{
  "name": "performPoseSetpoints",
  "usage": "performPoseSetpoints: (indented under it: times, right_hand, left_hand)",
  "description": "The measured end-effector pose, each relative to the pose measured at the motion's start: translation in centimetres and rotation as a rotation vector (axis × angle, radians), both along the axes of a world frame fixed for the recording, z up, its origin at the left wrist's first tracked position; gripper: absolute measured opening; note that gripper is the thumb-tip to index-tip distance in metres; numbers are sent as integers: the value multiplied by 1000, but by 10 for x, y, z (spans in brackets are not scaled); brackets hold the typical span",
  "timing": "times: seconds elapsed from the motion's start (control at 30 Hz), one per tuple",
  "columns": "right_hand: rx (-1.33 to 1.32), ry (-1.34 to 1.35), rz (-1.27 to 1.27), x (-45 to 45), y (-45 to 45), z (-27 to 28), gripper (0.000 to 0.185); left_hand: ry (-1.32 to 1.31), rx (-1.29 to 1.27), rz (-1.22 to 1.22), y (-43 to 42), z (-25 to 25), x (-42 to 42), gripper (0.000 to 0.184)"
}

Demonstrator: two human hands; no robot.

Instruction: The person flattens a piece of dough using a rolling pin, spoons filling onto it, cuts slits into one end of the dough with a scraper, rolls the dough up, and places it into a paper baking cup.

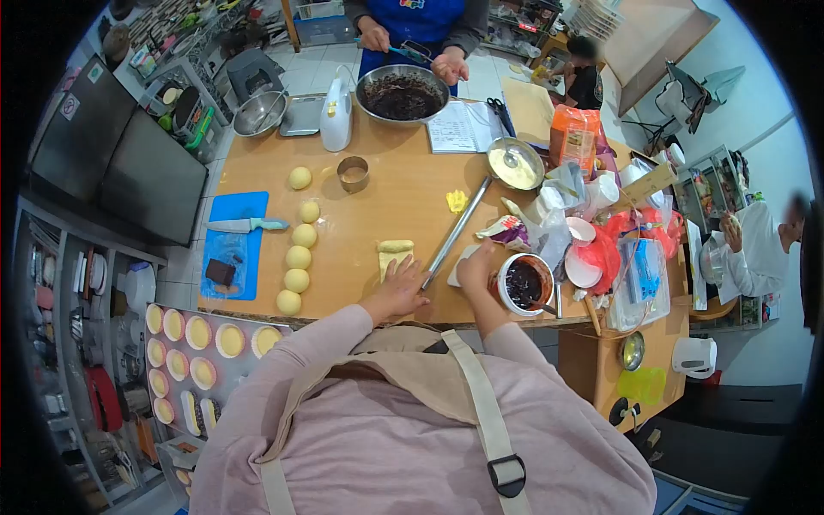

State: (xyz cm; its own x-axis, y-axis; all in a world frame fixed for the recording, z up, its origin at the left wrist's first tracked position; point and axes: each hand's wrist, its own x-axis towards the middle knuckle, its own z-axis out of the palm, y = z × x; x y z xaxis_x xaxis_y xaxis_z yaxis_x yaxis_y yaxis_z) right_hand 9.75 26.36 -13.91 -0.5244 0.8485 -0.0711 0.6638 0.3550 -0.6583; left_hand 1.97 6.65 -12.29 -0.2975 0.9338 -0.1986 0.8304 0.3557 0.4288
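On the wooden table, my left hand lies with its fingers spread over the near end of a flat yellow dough strip, whose far end is rolled up. My right hand is closed around a white flat piece, perhaps a scraper. Between my hands a long metal rod lies slantwise, its near end by my left fingertips. Just right of my right hand stands a white tub of dark filling with a spoon in it. Several dough balls form a column at the left.
A blue board holds a knife. A tray of tart shells is at the lower left. Across the table a person in a blue apron stands behind a bowl of dark mixture. Bags and cups crowd the right side.
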Motion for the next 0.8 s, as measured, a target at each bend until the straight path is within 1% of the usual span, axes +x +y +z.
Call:
performPoseSetpoints:
  times: [0.1, 0.17, 0.2, 0.3, 0.33, 0.43, 0.47, 0.57, 0.67, 0.77, 0.8]
  right_hand:
    - [178, 279, 138, 21, -27, 18, 47]
    - [107, 263, 301, 36, -34, 43, 39]
    - [74, 255, 381, 42, -34, 53, 35]
    - [47, 305, 504, 57, -30, 71, 23]
    - [71, 313, 512, 64, -28, 73, 22]
    - [113, 332, 538, 82, -23, 77, 21]
    - [108, 335, 544, 88, -22, 78, 21]
    - [89, 345, 551, 98, -23, 84, 24]
    - [80, 330, 524, 100, -25, 87, 26]
    - [16, 287, 478, 95, -27, 87, 30]
    - [-3, 267, 455, 93, -29, 86, 31]
  left_hand:
    - [8, 45, 41, 16, -5, 8, 63]
    - [15, 83, 45, 27, -19, 12, 61]
    - [-35, 103, 41, 31, -13, 14, 58]
    - [68, 205, 77, 43, -26, 33, 53]
    - [42, 49, 84, 52, -18, 38, 51]
    - [73, 33, 100, 63, -15, 53, 50]
    - [37, -71, 53, 65, -12, 54, 50]
    - [72, -97, 77, 76, -22, 65, 54]
    - [58, -84, 60, 80, 7, 74, 60]
    - [-9, -5, 60, 73, -42, 55, 67]
    - [18, 11, 41, 67, -36, 52, 68]
